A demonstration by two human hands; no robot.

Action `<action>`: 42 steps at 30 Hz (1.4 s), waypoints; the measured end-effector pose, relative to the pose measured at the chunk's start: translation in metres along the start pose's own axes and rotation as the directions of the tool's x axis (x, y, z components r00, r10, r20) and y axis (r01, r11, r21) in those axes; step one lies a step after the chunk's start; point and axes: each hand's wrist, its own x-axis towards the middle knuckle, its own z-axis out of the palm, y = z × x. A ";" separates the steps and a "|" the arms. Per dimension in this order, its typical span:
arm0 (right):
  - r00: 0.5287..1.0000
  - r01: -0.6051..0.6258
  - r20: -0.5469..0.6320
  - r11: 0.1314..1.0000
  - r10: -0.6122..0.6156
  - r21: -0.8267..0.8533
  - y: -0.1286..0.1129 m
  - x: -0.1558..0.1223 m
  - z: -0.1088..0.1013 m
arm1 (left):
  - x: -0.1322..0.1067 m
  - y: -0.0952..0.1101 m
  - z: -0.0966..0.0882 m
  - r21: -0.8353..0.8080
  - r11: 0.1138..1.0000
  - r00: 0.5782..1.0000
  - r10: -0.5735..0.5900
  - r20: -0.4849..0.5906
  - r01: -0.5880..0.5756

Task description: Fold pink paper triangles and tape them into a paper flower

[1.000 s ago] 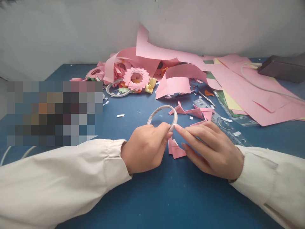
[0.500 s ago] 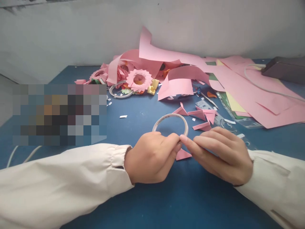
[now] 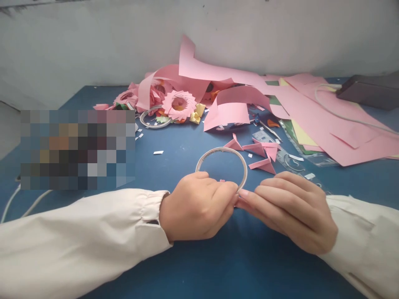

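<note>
A thin white roll of tape (image 3: 245,168) with printing on its inner face stands tilted over the blue table. My left hand (image 3: 199,207) is closed around its lower part. At the roll's lower right edge, the thumb and fingertips of my right hand (image 3: 289,207) are pinched together against it, touching my left fingertips. What lies between the fingertips is hidden. Just beyond the roll lie several folded pink paper pieces (image 3: 263,165). A tiny bit of pink shows through the ring above my left knuckles.
Behind are a pink pleated paper ring (image 3: 179,106), another tape roll (image 3: 155,126), curled pink strips (image 3: 230,110) and yellow folded paper (image 3: 197,114). Pink sheets (image 3: 349,137) and a dark box-like object (image 3: 370,91) lie right. A blurred-out patch covers the left.
My right hand has moved slightly down and right, its fingertips now lower on the roll's edge. The ring faces me a little more. The pink triangle under my hands is no longer visible.
</note>
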 end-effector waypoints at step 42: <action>0.927 -0.359 0.263 0.832 0.267 0.423 -0.002 -0.007 0.010 | 0.006 -0.010 -0.011 -0.659 0.681 0.943 -0.297 0.148 0.318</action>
